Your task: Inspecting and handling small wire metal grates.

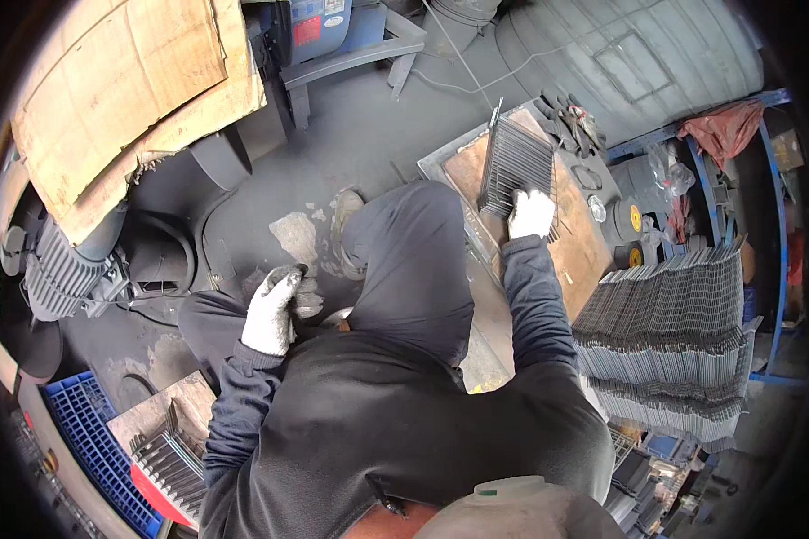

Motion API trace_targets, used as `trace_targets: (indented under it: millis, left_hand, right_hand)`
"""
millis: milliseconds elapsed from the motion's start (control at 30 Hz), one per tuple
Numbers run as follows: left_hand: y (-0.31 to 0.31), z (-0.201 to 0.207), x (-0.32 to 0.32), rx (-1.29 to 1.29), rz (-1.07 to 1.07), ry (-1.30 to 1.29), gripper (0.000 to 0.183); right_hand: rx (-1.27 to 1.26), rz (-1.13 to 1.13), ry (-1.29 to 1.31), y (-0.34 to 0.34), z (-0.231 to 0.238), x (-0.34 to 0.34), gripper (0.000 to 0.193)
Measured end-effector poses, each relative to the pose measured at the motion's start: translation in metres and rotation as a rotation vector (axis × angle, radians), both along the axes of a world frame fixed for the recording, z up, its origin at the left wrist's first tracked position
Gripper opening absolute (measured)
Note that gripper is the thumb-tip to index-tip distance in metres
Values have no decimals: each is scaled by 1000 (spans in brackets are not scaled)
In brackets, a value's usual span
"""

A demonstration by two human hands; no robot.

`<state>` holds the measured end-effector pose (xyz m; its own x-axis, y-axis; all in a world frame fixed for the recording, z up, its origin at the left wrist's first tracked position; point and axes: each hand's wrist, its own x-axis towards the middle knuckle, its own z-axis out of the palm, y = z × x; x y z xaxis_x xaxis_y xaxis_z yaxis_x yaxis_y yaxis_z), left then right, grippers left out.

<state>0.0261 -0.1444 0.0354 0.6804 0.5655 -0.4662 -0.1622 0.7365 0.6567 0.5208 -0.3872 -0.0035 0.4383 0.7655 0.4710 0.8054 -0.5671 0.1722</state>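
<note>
Fingers' grip unclear, white-gloved right hand (531, 215) apparently handles black metal-wire grids (523, 162), left hand (272, 311) curled; steadiness likely needed next

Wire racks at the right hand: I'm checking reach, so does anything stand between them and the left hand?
Yes: the person's bent leg lies between the left hand and the wire racks, as seen from above.

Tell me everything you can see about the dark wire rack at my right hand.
The dark wire rack looks like metal: many thin, closely spaced parallel bars, with a raised edge along its left side. It lies slightly angled over a brown board. Your white-gloved right hand touches its near end; the exact grip is hidden.
</note>
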Motion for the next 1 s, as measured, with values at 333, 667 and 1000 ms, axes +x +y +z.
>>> trace_targets:
  millis: [333,667,1000]
  left_hand:
    - [2,-3,-1,24,1,43,25]
    - [3,1,-1,-24,-1,9,25]
    - [4,-2,-2,-6,20,2,26]
  right_hand:
    - [-13,36,-31,4,22,-3,15]
    - [-77,92,146,5,40,-12,18]
    - [-46,145,293,2,39,-22,41]
